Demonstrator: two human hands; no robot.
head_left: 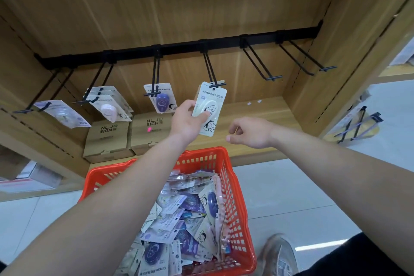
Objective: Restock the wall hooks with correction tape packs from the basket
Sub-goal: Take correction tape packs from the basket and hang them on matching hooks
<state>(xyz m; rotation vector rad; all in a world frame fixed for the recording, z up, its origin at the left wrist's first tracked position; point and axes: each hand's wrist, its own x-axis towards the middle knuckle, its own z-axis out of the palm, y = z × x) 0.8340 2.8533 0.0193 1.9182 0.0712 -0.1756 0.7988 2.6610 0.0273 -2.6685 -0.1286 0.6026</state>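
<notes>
My left hand point(188, 119) pinches a pale green correction tape pack point(210, 107) by its lower left edge, with the pack's top at the tip of the fourth wall hook point(214, 74). My right hand point(248, 133) hovers just right of the pack, fingers loosely curled and holding nothing. Below stands the red basket point(237, 197), heaped with several correction tape packs point(179, 226). A purple pack point(161, 97) hangs on the third hook. Pink packs point(107, 103) and another pack point(62, 114) hang on the hooks further left.
Two bare black hooks point(264, 67) point(307, 58) stick out from the rail on the right. Two brown NU SIGN boxes point(109, 139) sit on the wooden shelf under the hooks. My shoe point(277, 255) stands right of the basket on the tiled floor.
</notes>
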